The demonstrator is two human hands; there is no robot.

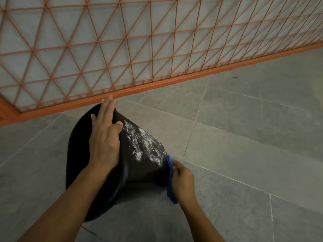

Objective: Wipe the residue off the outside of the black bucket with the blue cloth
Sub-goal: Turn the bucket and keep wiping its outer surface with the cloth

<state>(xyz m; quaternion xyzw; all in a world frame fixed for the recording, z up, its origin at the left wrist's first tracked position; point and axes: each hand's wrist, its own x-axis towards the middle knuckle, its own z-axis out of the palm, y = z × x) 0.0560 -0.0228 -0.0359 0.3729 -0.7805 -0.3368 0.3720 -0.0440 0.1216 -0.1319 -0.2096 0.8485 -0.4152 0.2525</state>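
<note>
I see the black bucket (pixel 97 154) tipped on the tiled floor (pixel 244 137), my left hand (pixel 104 137) spread flat across its rim. My right hand (pixel 182 182) pinches the blue cloth (pixel 170 182) against the lower wall. White residue (pixel 145 144) covers much of the side, so wiping looks barely begun.

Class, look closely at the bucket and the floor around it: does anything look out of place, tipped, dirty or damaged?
The black bucket lies tipped on the grey floor, steadied by the left hand. White residue streaks its outer wall. The right hand holds the blue cloth against the bucket's base end. No damage shows.
</note>
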